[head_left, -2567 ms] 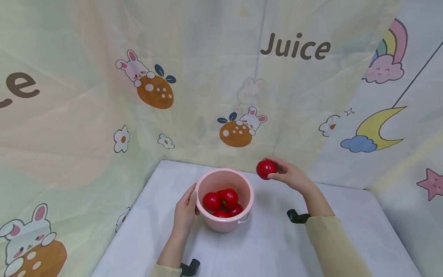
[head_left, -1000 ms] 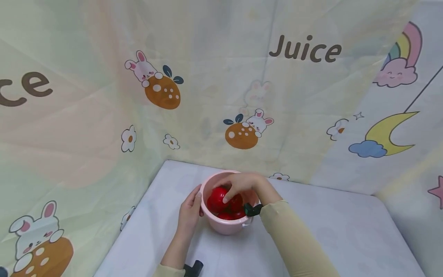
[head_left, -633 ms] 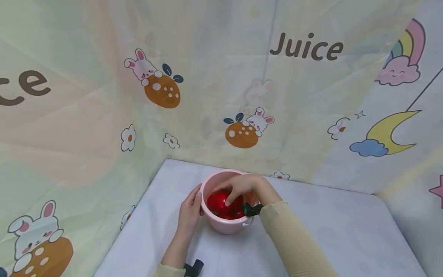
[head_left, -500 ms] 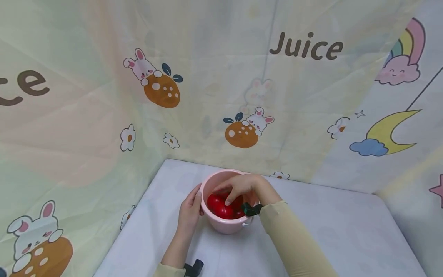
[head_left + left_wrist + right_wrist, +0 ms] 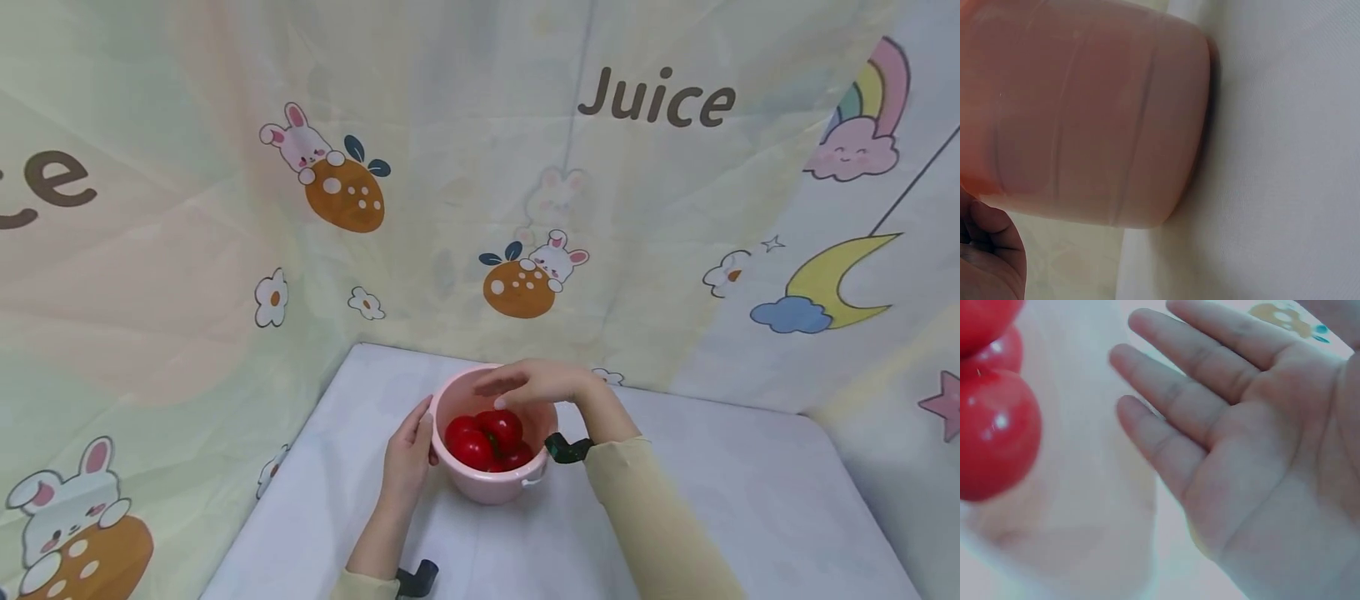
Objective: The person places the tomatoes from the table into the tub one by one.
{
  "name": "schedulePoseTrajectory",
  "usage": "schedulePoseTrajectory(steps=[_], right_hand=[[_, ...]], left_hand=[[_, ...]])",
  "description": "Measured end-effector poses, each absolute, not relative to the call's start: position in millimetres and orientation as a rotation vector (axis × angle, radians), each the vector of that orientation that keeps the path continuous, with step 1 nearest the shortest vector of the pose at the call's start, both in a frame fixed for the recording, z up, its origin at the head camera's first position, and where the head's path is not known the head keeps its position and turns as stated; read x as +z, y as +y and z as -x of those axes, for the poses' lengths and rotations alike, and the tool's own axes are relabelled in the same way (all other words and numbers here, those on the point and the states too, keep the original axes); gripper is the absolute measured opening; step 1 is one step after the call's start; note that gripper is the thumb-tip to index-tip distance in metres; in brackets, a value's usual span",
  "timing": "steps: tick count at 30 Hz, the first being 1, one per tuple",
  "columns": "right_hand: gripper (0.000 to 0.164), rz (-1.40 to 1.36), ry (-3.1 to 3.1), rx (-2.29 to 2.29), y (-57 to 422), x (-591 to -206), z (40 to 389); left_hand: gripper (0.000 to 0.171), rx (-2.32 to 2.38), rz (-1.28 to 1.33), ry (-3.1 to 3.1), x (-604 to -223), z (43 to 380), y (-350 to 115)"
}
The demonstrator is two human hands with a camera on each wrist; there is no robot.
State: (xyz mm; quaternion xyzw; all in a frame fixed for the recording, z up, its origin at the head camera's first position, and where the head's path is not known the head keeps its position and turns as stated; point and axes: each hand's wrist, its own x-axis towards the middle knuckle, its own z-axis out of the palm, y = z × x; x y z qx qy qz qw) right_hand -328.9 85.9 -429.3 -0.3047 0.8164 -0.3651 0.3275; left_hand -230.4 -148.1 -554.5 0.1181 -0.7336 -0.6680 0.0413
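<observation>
Inside a pink bucket [image 5: 483, 490] lie several shiny red tomatoes [image 5: 470, 448], a bit of green showing between them. My left hand [image 5: 405, 457] grips the bucket's left side near the rim; its bent fingers [image 5: 1004, 228] also show beside the wall in the left wrist view. Above the bucket's back right rim hovers my right hand [image 5: 547, 381], holding nothing. From the right wrist, its palm and extended fingers [image 5: 1166, 394] are seen apart from the red tomatoes [image 5: 997, 434]. The lower tomatoes are partly hidden.
The bucket stands upright on a white-covered table [image 5: 675, 500]. A printed cloth [image 5: 420, 275] with rabbits and the word Juice hangs behind and at the sides. A small white handle end [image 5: 534, 479] sticks out at the bucket's front right.
My right hand carried a tomato from the right into the bucket, let it go among the others, and has now risen up and rightward. The left hand stays on the bucket.
</observation>
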Motion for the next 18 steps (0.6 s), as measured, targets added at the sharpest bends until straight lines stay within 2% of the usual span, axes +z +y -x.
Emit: schedulePoseTrajectory(steps=[9, 18], right_hand=[[0.048, 0.673, 2.543, -1.210, 162, -424, 277], [0.053, 0.452, 3.137, -0.760, 176, -465, 199]], left_hand=[[0.049, -1.852, -0.286, -2.371, -553, 234, -148], [0.043, -1.153, -0.170, -2.575, -532, 204, -168]])
